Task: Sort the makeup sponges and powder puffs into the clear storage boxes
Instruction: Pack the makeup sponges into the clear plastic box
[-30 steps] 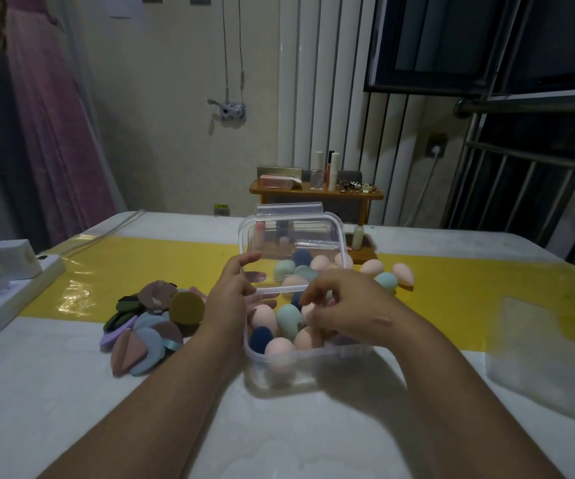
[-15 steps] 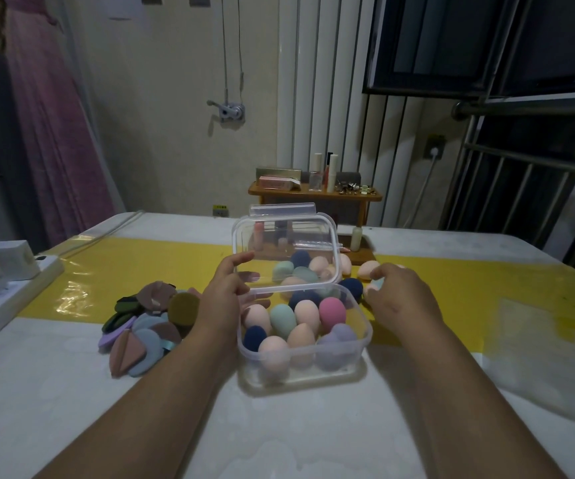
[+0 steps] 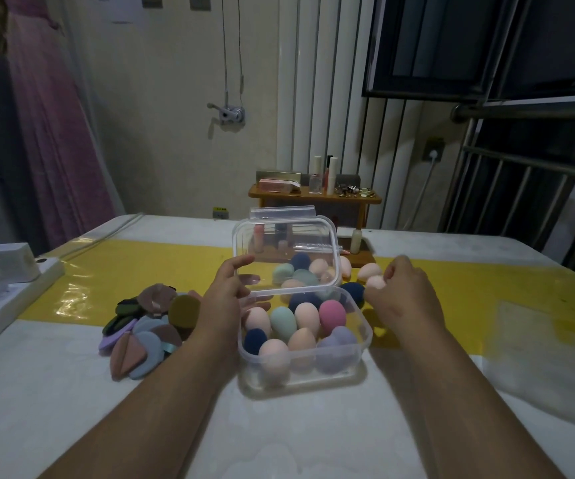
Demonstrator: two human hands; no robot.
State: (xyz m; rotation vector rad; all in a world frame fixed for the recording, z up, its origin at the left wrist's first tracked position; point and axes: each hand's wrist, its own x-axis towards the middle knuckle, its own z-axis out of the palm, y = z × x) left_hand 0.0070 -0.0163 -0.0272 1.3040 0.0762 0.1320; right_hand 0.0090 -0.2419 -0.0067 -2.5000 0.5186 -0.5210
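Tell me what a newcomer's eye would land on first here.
The clear storage box at the centre of the table stands out, packed with egg-shaped makeup sponges in pink, peach, teal and navy, its lid held up by the left hand. Just right of it, the right hand pinches a peach sponge in its fingers. Left of the box lies a heap of flat powder puffs.

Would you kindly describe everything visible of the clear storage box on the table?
The clear storage box is see-through plastic, rectangular with rounded corners, resting on the table. Its lid stands open, upright at the back, pinched at its left edge by the left hand. Egg-shaped sponges in several colours nearly fill it.
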